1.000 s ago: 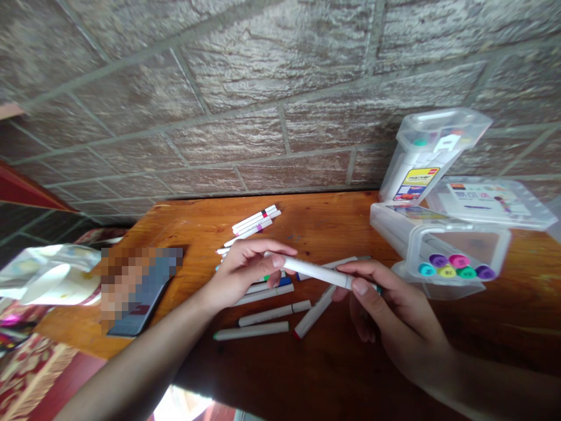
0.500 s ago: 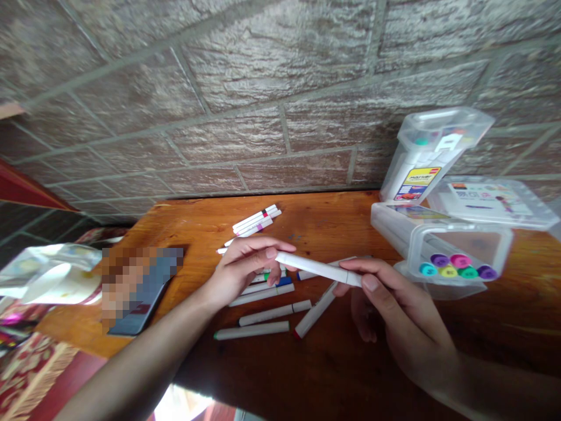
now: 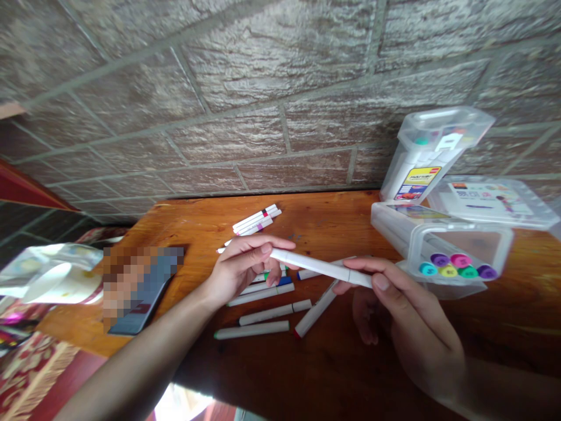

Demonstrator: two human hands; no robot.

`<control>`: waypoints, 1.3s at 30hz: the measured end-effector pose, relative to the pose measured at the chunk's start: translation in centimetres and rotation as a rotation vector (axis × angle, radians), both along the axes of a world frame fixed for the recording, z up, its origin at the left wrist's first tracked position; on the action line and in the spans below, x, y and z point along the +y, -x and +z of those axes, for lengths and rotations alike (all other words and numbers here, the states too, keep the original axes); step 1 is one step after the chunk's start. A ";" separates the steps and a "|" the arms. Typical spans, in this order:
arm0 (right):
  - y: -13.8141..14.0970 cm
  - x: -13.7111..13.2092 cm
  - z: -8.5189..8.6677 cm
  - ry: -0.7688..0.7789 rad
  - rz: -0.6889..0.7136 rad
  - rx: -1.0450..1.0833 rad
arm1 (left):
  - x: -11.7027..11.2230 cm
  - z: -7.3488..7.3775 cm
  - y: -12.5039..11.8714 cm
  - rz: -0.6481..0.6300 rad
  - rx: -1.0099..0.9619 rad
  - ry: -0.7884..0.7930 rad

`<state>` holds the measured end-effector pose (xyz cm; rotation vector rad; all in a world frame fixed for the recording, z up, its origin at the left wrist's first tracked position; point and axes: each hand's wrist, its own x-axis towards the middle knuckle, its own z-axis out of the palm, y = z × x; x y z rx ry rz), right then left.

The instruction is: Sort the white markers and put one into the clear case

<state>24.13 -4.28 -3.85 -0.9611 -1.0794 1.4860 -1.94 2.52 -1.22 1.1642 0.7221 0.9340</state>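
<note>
A white marker [image 3: 313, 264] is held slantwise above the table, its right end lower. My right hand [image 3: 416, 318] pinches that lower end between thumb and fingers. At the upper end, my left hand [image 3: 243, 263] has its thumb and bent fingers closed around the tip. Beneath the hands lie several loose white markers, among them a green-tipped marker [image 3: 252, 330], a red-tipped marker [image 3: 319, 310] and a black-tipped marker [image 3: 275, 313]. My left hand partly covers others, including one with a blue band.
At right, a clear marker case [image 3: 394, 234] lies with coloured caps facing out; an upright clear case [image 3: 432, 155] and a flat plastic box [image 3: 495, 202] are behind. A phone [image 3: 149, 298] and a paper cup [image 3: 65, 283] are left. A stone wall [image 3: 280, 117] backs the wooden table [image 3: 333, 213].
My right hand has shifted slightly right and down with its end of the marker. My left hand has moved a little left. The things on the table stay in place.
</note>
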 end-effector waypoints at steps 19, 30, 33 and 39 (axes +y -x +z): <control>-0.2 0.0 0.4 0.030 -0.002 0.042 | 0.0 0.0 0.1 -0.023 -0.031 0.004; -0.2 0.1 0.5 0.018 0.007 0.015 | 0.1 -0.1 0.2 -0.027 -0.026 -0.019; -0.1 0.1 0.5 0.015 0.009 0.012 | 0.1 -0.1 0.2 -0.026 -0.023 -0.020; -0.2 0.0 0.4 0.006 0.005 0.010 | 0.1 -0.1 0.2 -0.030 -0.018 -0.010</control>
